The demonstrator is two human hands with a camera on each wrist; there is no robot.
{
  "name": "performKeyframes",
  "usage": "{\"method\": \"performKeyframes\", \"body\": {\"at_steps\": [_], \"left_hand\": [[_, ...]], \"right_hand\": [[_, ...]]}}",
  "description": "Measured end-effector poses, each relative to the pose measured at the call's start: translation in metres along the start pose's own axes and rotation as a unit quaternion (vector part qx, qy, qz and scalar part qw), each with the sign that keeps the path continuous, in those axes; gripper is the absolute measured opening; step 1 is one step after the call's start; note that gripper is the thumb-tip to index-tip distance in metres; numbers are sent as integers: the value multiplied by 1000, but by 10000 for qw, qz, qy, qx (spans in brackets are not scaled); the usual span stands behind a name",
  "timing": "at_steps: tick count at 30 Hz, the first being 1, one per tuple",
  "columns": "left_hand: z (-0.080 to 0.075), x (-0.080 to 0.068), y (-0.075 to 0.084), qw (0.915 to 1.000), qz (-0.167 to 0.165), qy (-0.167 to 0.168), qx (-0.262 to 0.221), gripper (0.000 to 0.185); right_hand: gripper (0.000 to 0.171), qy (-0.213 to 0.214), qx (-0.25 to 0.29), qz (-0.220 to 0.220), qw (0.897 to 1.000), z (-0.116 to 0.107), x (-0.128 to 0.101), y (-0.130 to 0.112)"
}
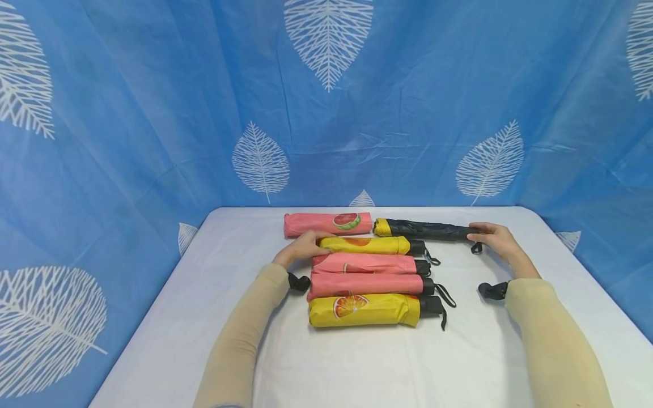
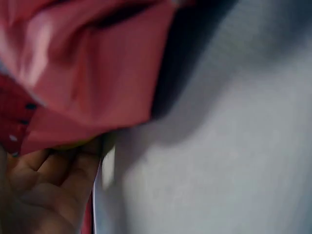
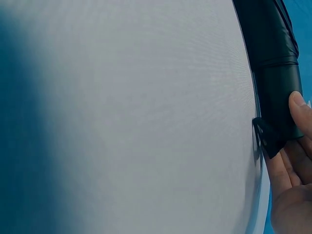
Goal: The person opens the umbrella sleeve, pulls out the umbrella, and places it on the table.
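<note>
Six folded umbrellas on the white tabletop (image 1: 204, 317), toward its far edge. Right hand (image 1: 494, 237) at the handle end of the black umbrella (image 1: 428, 229), which lies along the far edge, yellow tip pointing toward the pink watermelon umbrella (image 1: 326, 223) beside it; fingers (image 3: 301, 113) curled onto the black handle, thumb side hidden, so a light hold rather than a proven clamp. Left hand (image 1: 302, 247) resting on the blunt end of the top yellow umbrella (image 1: 364, 245), fingers loosely bent over it, full grip not clear. Nearer, in a row, touching: two pink umbrellas (image 1: 367, 274) and a yellow orange-print umbrella (image 1: 364, 309), black handles and wrist straps pointing right. Judged light, stiff along the shaft, soft and slippery in the nylon canopy, prone to rolling and to sliding inside a sleeve. Best taken around the hard handle or mid-body with a full wrap; straps likely to snag neighbours.
</note>
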State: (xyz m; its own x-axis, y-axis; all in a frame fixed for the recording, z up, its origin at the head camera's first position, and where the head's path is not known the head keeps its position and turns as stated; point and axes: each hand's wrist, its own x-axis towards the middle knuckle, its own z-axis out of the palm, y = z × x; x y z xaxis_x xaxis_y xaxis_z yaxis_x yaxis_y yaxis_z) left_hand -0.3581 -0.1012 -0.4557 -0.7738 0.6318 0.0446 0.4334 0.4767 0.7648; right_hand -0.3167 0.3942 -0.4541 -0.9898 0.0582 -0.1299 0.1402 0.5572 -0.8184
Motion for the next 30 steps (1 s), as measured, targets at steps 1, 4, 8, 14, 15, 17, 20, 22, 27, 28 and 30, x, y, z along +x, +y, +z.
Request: {"method": "performKeyframes", "body": {"at_steps": [1,4,8,14,15,17,20,22,27,28,30], "left_hand": [[1,0,0,10000,-30,70,-42,40],[2,-1,0,9992,-115,257,-276,40],[3,-1,-2,9958,-182,544,-718,41],[-1,-6,0,9881,-366,882,-1203,43],[-3,-8,0,9872,-420,917,-1232,42],[-6,-10,1,9844,-526,995,-1355,41],[-12,-13,3,9795,-516,1132,-1587,41],[-16,-14,5,9749,-452,1227,-1802,42],[-23,-15,11,9638,-132,1411,-2259,38],[-23,-14,12,9622,-44,1394,-2341,37],[-25,-14,14,9592,95,1349,-2482,38]], "right_hand": [[76,-16,-6,-4,10000,0,0,0],[77,-53,-44,-51,10000,0,-1,1],[75,-1,33,-213,9998,-2,-3,-1],[77,270,157,-496,9983,-6,-9,-14],[77,283,171,-551,9979,-6,-10,-17],[77,300,15,-711,9970,-5,-11,-25],[75,320,-112,-953,9949,-1,-13,-39],[72,263,-146,-1076,9937,3,-14,-49],[64,-213,24,-1319,9910,20,-14,-70],[62,-307,109,-1382,9899,24,-14,-73],[58,-473,391,-1502,9867,31,-15,-81]]}}
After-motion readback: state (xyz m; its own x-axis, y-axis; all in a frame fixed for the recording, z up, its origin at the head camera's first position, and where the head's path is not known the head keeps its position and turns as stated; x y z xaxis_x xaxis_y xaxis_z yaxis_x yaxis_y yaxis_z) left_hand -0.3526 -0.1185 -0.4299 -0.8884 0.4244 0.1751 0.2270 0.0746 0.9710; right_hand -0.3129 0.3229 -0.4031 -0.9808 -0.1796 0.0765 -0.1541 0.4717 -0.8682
